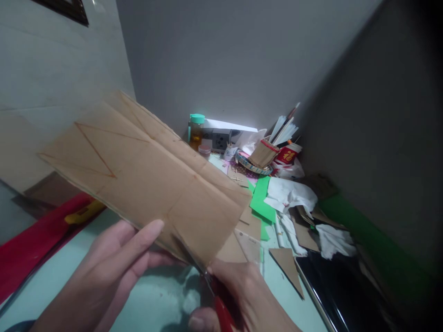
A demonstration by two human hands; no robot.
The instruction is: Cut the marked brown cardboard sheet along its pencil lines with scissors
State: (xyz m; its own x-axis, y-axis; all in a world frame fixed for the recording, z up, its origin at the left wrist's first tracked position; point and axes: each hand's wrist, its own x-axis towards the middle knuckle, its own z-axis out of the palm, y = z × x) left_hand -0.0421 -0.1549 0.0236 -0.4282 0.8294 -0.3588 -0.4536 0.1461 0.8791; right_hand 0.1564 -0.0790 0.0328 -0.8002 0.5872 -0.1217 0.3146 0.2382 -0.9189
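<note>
Hands: two, both mine. Left hand (117,260) pinches the near long edge of one cardboard sheet (145,161), thumb on the upper face, fingers beneath. Right hand (247,283) is closed round one pair of red-handled scissors (209,280).

Far left: one red strip (38,244), with one yellow-handled tool (83,213) at its upper edge.

Next, the sheet, held up above the pale green table (145,304). Its long axis runs from upper left, the far end, down to lower right, the end by my right hand. One lengthwise crease shows toward the far side. Brown lines are drawn on it, angular at the left; fainter ones not counted. Scissors point up and left, away from me, at the near edge close to the right-hand end. One blade lies over the upper face; I cannot make out the second.

Beyond and to the right: one bottle (196,133) with a teal lid; one brown holder (263,154) with several upright sticks, too crowded to count; one red cup (287,155); one cardboard triangle (288,269); two crumpled white tissues (292,192); one glossy black panel (342,290).
</note>
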